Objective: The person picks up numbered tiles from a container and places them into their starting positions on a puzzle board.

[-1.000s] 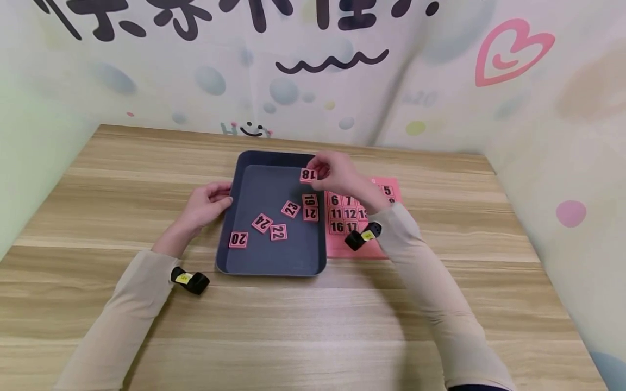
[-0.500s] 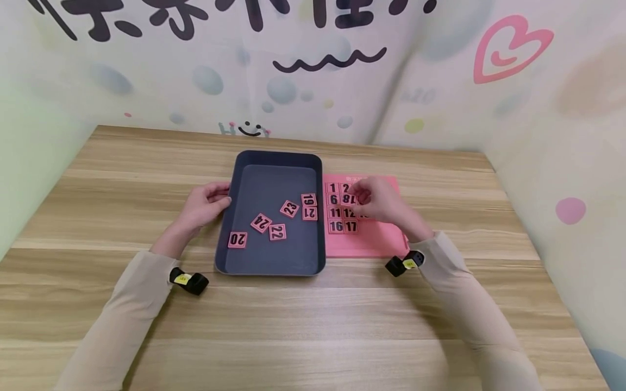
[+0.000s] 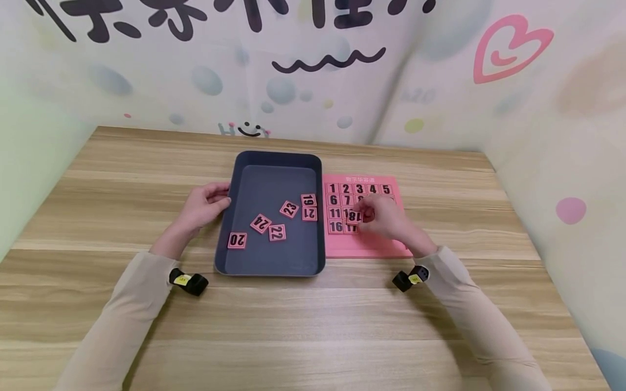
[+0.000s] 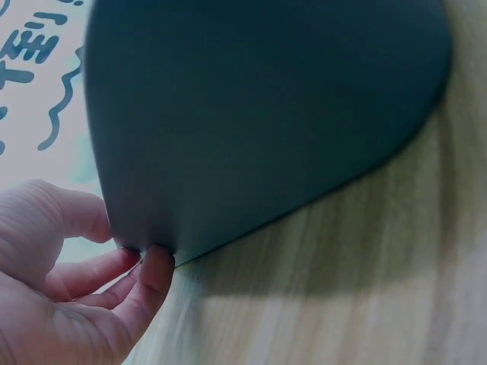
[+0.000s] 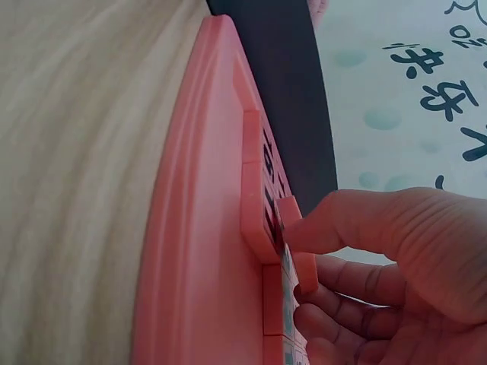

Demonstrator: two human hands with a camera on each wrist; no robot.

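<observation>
My right hand (image 3: 383,216) pinches a pink number tile (image 3: 354,217) marked 18, tilted, between thumb and fingertips. The tile is held over the lower middle of the pink number board (image 3: 371,247), partly covering the 12 and 17. In the right wrist view, the pinched tile (image 5: 306,272) is beside the raised tiles in the board. My left hand (image 3: 202,206) touches the left wall of the dark grey tray (image 3: 274,266). In the left wrist view its fingertips (image 4: 156,262) rest against the tray's outer wall. Fingers cover part of the board's right columns.
Several loose tiles lie in the tray, among them 20 (image 3: 237,240), 24 (image 3: 261,223), 22 (image 3: 277,232) and 23 (image 3: 289,209). Tiles 19 (image 3: 308,200) and 21 (image 3: 309,213) sit by its right wall. The board adjoins the tray's right side on a wooden table (image 3: 293,331).
My right hand has carried tile 18 from the tray's upper right over to the board, then down towards its lower rows. The left hand stays at the tray wall.
</observation>
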